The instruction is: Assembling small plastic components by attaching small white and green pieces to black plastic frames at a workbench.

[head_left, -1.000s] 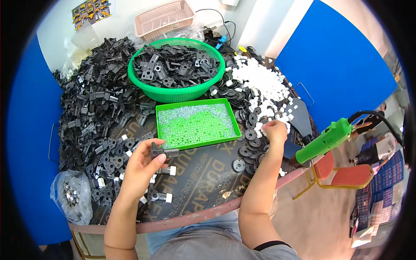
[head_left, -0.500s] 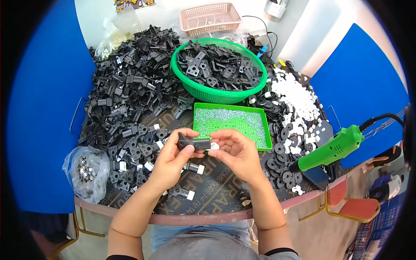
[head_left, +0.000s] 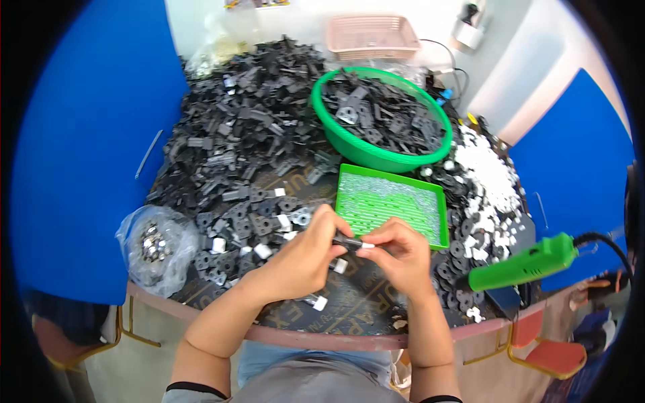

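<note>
My left hand (head_left: 302, 258) is closed round a black plastic bracket (head_left: 348, 242), hiding most of it behind the fingers. My right hand (head_left: 404, 260) pinches a small white plastic cap (head_left: 367, 245) between thumb and forefinger, against the bracket's right-hand end. How deep the cap sits in the bracket cannot be made out. Just beyond the fingers is a shallow green tray (head_left: 443, 215) of small silvery screws. Left of my hands lie black brackets (head_left: 265, 224), several with white ends, and another white-ended one (head_left: 316, 302) rests nearer me.
A green basket (head_left: 373, 161) of black parts stands behind the tray, beside a large heap of black parts (head_left: 248, 114). White pieces (head_left: 487, 161) and black discs (head_left: 457, 248) spread at right. A green electric screwdriver (head_left: 524, 262) hangs there. A plastic bag (head_left: 158, 252) holds metal bits.
My left hand has turned over the bracket, its back now more toward me. The white cap has come to the bracket's end. The whole view has shifted, with the table's things further right.
</note>
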{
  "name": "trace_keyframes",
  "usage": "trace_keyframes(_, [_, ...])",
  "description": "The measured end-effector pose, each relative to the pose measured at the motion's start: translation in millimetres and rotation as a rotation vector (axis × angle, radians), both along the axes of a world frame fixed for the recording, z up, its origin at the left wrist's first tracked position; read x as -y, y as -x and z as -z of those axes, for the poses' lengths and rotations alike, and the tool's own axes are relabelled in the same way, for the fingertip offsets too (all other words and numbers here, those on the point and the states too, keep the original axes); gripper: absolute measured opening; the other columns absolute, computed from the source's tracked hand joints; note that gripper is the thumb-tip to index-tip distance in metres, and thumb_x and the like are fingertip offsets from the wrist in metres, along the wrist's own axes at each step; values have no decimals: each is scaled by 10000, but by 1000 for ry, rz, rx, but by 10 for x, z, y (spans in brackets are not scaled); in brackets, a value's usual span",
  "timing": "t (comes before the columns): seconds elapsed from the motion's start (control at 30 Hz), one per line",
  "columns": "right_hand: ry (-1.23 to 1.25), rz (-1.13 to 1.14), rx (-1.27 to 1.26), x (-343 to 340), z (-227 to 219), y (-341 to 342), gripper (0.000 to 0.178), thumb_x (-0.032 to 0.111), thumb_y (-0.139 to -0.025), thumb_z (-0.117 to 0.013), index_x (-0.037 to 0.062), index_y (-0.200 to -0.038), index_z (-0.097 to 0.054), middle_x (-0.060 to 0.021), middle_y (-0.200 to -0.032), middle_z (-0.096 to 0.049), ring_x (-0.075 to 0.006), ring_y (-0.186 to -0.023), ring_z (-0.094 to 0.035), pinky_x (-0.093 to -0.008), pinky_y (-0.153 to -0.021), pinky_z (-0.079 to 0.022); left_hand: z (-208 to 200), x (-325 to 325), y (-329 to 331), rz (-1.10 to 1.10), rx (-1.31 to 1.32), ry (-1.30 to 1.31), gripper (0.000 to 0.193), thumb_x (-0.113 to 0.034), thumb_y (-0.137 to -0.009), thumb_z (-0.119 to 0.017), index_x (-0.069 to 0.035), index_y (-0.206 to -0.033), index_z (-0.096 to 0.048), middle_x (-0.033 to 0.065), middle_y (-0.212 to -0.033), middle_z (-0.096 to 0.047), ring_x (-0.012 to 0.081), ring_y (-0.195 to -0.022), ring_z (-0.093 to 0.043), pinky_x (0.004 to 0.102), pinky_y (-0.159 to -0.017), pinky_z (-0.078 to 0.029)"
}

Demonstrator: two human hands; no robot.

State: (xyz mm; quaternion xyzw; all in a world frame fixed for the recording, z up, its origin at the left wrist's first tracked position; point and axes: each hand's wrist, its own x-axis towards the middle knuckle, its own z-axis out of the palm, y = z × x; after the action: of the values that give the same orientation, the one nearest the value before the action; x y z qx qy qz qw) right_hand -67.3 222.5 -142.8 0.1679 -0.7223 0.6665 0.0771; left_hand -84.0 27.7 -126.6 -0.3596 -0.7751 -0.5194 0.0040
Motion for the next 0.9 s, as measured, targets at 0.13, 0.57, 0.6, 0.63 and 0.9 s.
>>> trace_keyframes(0.13, [76, -47, -30, 28, 75, 26, 228, -116, -631, -729, -18, -810, -626, -75, -815, -577, -134, -739, -559, -236, -655, -467, 104, 25, -12, 11, -8, -87, 238, 47, -819, -483, 1, -1035, -394, 189, -979, -399, 381, -894, -474, 382, -756, -406])
trace_keyframes(0.57, [484, -465, 356, 199, 78, -15, 816, 319, -716, -759, -56, -1325, -366, -181, -1358, -403, -287, -1271, -383, -390, -1063, -283, -18, -143, -197, -99, 504, -329, 600, -169, -606, -863, -94, -919, -357, 13, -900, -459, 43, -781, -470, 193, -578, -423])
trace_keyframes(0.6, [441, -450, 363, 153, 106, -15, 793, 315, -722, -755, -50, -1318, -382, -179, -1371, -390, -290, -1291, -356, -386, -1061, -290, 69, -165, -186, -101, 441, -375, 601, -187, -597, -868, -95, -910, -363, 19, -900, -450, 68, -791, -471, 211, -581, -435])
trace_keyframes(0.63, [439, -458, 356, 127, 122, -10, 793, 315, -722, -755, -50, -1318, -382, -179, -1371, -390, -290, -1291, -356, -386, -1061, -290, 85, -148, -160, -106, 431, -376, 601, -187, -597, -868, -95, -910, -363, 19, -900, -450, 68, -791, -471, 211, -581, -435])
trace_keyframes(0.9, [236, -329, 405, 15, -14, 76, 510, 310, -846, -636, -24, -1206, -500, -164, -1036, -632, -206, -911, -622, -302, -770, -497, -200, 514, 51, -254, 41, 598, 542, -321, -612, -801, -27, -969, -520, 134, -900, -554, 316, -922, -487, 363, -803, -407])
